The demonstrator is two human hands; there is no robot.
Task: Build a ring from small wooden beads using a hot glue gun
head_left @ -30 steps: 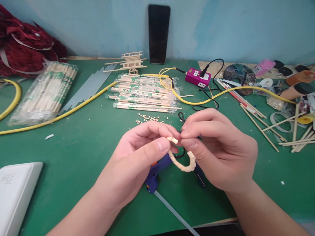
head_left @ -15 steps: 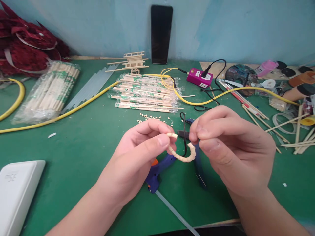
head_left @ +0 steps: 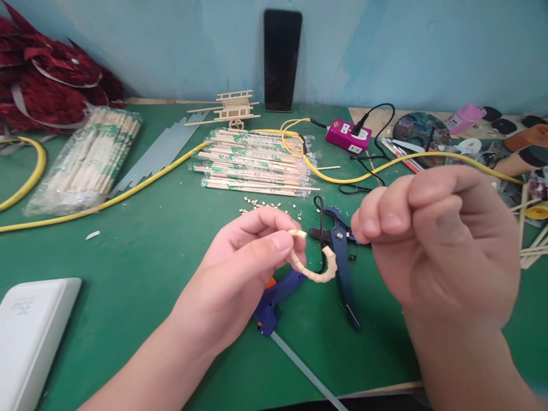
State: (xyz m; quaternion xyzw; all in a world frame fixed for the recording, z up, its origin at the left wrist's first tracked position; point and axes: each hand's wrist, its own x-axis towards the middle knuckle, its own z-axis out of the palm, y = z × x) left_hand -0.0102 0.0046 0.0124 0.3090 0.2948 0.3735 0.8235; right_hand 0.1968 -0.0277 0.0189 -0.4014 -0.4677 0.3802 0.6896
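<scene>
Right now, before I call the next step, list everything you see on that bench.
green mat: one, green, under everything
wooden arc: one, pale, pinched in left hand
glue gun: one, blue, on mat under left hand
cutter: one, blue, on mat right of arc
wood bits: many, pale, scattered mid-mat
chopstick packs: two heaps, pale, centre and left
glue sticks: several, clear, between the heaps
wooden model: one, pale, back
phone: one, black, leaning on wall
power strip: one, magenta, back right
cable: at least one, yellow, across mat
box: one, white, lower left
left hand: one, holds arc
right hand: one, fingers curled shut, raised clear of arc
</scene>
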